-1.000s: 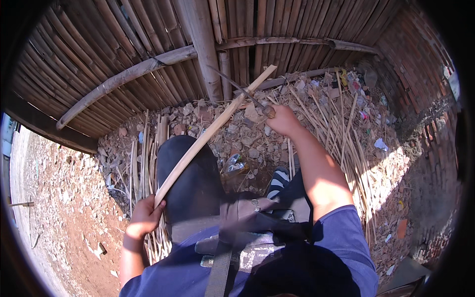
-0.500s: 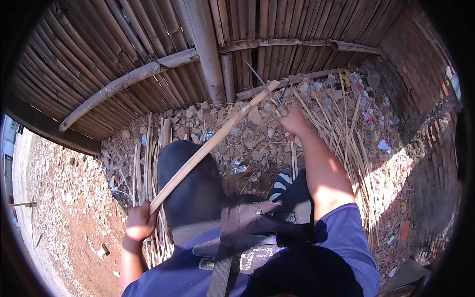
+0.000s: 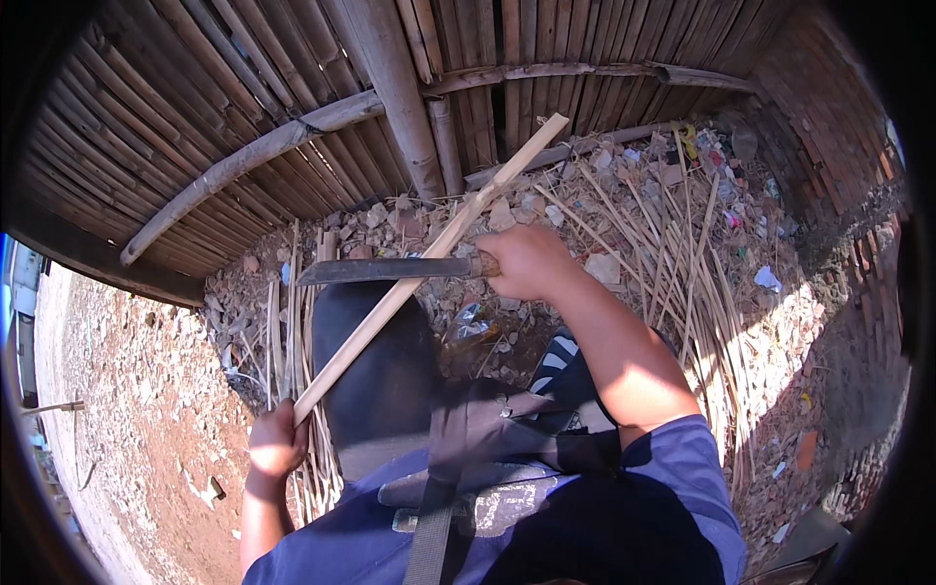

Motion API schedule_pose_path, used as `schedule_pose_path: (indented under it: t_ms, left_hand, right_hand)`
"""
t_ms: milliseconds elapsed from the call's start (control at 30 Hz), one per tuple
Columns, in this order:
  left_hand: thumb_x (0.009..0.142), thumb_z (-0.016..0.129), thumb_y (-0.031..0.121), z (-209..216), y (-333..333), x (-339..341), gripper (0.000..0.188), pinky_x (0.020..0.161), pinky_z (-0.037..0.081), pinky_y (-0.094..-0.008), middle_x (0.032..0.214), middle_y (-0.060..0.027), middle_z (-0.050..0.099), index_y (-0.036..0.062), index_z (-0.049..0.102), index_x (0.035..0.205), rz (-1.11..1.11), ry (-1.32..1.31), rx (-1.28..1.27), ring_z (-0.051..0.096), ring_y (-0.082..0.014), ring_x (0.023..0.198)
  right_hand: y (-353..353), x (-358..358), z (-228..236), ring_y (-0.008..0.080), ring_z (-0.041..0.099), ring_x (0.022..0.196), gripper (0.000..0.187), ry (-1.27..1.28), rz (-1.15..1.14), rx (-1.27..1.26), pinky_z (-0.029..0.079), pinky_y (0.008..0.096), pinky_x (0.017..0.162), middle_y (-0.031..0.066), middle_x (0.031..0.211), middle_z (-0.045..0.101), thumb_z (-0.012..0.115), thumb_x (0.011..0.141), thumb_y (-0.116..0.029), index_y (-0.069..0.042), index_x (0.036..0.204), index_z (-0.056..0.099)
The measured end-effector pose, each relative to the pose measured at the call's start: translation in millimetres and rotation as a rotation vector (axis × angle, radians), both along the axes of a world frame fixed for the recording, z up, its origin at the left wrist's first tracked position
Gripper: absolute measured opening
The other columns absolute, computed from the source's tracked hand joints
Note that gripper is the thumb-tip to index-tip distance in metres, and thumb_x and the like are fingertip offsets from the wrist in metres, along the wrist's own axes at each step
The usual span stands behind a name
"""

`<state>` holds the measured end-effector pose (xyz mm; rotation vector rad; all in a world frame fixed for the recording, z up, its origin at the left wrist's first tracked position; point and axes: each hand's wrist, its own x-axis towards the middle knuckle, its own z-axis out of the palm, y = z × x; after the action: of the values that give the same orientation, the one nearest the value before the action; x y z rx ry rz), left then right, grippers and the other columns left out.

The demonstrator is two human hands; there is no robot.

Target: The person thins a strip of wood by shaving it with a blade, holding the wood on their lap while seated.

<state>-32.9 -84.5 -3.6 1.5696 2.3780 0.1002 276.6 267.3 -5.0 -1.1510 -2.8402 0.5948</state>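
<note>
My left hand (image 3: 277, 444) is closed round the near end of a long pale bamboo strip (image 3: 460, 222), which slants up and away to the right across my bent knee. My right hand (image 3: 527, 261) grips the wooden handle of a machete (image 3: 390, 271). Its dark blade points left and lies across the strip just beyond the knee, broad side in view. Whether the edge bites into the bamboo or only rests on it, I cannot tell. A frayed sliver shows at the strip's far end.
Cut bamboo strips (image 3: 726, 361) lie in a long heap to my right, with more thin strips (image 3: 292, 331) left of my knee. Rubble and litter (image 3: 390, 224) cover the ground. A bamboo wall (image 3: 234, 127) stands ahead, a brick wall (image 3: 829, 127) to the right.
The machete has swung from pointing away beyond the strip to lying leftward across it, my right hand drawing nearer. The strip's far end has risen slightly; my left hand stays put.
</note>
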Motion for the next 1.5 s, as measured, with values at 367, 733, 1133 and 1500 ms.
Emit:
schedule_pose_path:
  t_ms: [367, 733, 1133, 1500]
  left_hand:
    - [0.084, 0.064, 0.012, -26.3, -7.5, -1.3, 0.014, 0.056, 0.051, -0.0551, 0.066, -0.0251, 0.061, 0.0041, 0.052, 0.084, 0.058, 0.102, 0.086, 0.063, -0.0474, 0.062]
    - [0.081, 0.062, 0.011, -13.9, -10.0, -29.4, 0.012, 0.059, 0.054, -0.054, 0.066, -0.0225, 0.063, 0.0055, 0.052, 0.085, 0.018, 0.181, 0.034, 0.065, -0.0449, 0.063]
    - [0.081, 0.062, 0.013, -58.2, -54.2, -59.5, 0.013, 0.06, 0.052, -0.0548, 0.067, -0.0244, 0.062, 0.0053, 0.053, 0.086, 0.087, 0.14, 0.146, 0.063, -0.047, 0.064]
    - [0.088, 0.071, 0.031, -92.6, -180.0, -70.9, 0.042, 0.084, 0.051, -0.0509, 0.102, -0.0266, 0.062, 0.0036, 0.054, 0.116, 0.55, 0.245, -0.06, 0.062, -0.044, 0.1]
  right_hand:
    - [2.6, -7.1, 2.4, 0.0392, 0.068, 0.094, 0.034, 0.109, -0.141, -0.042, 0.054, 0.0491, 0.084, 0.0189, 0.096, 0.072, 0.068, 0.075, -0.021, -0.008, 0.106, 0.069]
    - [84.5, 62.3, -50.6, 0.0363, 0.069, 0.096, 0.036, 0.467, -0.635, -0.163, 0.053, 0.0424, 0.086, 0.0188, 0.1, 0.073, 0.072, 0.077, -0.026, -0.007, 0.107, 0.071]
    - [54.9, 34.2, -38.3, 0.0411, 0.067, 0.088, 0.029, 0.306, -0.408, -0.036, 0.053, 0.0475, 0.08, 0.0193, 0.087, 0.069, 0.067, 0.075, -0.022, -0.008, 0.1, 0.069]
    - [100.8, 102.5, -89.7, 0.0118, 0.052, 0.052, 0.008, 0.847, -1.019, -0.543, 0.04, 0.0288, 0.048, 0.0018, 0.068, 0.058, 0.069, 0.077, -0.008, -0.005, 0.078, 0.062]
